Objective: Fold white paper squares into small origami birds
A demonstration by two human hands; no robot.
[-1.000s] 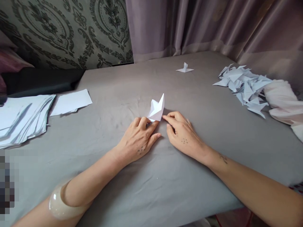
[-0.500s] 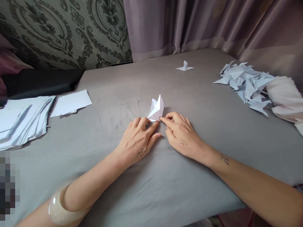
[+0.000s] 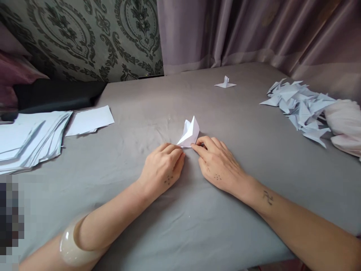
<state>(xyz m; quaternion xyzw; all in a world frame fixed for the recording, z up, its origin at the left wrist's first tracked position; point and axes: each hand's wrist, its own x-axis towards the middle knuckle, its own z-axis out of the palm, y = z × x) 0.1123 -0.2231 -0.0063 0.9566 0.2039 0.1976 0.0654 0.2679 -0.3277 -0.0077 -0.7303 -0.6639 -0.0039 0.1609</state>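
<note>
A partly folded white origami paper (image 3: 190, 132) stands on the grey cloth, its pointed flaps raised. My left hand (image 3: 165, 162) is closed at its near left corner, fingertips pinched on the edge. On the right, my right hand (image 3: 216, 160) has thumb and index finger closed on the paper's near right corner. The other right fingers are curled, and part of the grip is hidden. A bangle (image 3: 76, 242) sits on my left forearm.
One small folded paper figure (image 3: 225, 82) stands farther back. Many folded paper pieces (image 3: 301, 105) are heaped at right beside a pale cloth (image 3: 345, 124). Stacked white sheets (image 3: 34, 139), smaller paper rectangles (image 3: 91, 120) and a black folded item (image 3: 60, 94) lie at left.
My left thumb and fingers have drawn in to the paper's left corner. My right hand stays at the right corner. The whole view has shifted slightly.
</note>
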